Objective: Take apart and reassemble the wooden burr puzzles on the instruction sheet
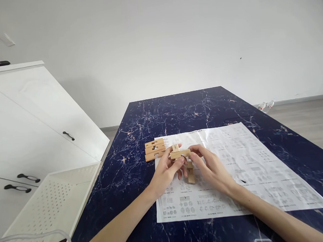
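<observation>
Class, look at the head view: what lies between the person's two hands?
Joined wooden puzzle pieces, gripped by the left hand and the right hand, above the printed sheet.

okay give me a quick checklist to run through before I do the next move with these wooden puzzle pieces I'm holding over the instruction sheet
1. Both hands on the joined pieces: ok. The left hand and right hand both grip the wooden assembly.
2. Assembly held over the sheet: ok. It sits above the instruction sheet.
3. Spare pieces within sight: ok. Three notched wooden bars lie side by side at the sheet's far left corner.
4. Sheet lying flat on the marble table: ok.
5. Joints fully seated: cannot tell, fingers cover them.
6. Matching diagram readable: cannot tell, the print is too small.
</observation>
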A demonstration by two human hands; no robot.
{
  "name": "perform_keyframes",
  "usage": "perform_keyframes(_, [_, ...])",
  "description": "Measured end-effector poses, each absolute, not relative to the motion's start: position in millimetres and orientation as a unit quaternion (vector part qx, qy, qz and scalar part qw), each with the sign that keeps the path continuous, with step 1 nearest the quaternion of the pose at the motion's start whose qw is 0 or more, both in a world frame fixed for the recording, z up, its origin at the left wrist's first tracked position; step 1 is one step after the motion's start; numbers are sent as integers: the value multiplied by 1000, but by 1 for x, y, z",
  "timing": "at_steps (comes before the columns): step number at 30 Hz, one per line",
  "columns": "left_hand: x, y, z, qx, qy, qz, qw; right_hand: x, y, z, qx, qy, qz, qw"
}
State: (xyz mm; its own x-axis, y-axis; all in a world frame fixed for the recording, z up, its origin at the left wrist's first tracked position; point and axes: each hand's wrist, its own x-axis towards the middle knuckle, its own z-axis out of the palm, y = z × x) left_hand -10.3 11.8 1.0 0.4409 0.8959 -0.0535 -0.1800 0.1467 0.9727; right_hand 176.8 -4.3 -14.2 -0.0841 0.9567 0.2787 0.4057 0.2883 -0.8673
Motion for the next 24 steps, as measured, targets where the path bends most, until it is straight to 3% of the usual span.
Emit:
perform_keyframes(5, [-10, 8, 4, 551, 328, 354, 681, 175, -7, -8, -491, -660, 377, 426])
perform_keyframes(15, [-9, 10, 1, 599, 335, 350, 638, 175, -7, -8, -501, -627, 360, 476])
perform_keyframes(24, [-8, 10, -2, 612, 357, 374, 598, 179, -3, -8, -522, -648, 348, 432])
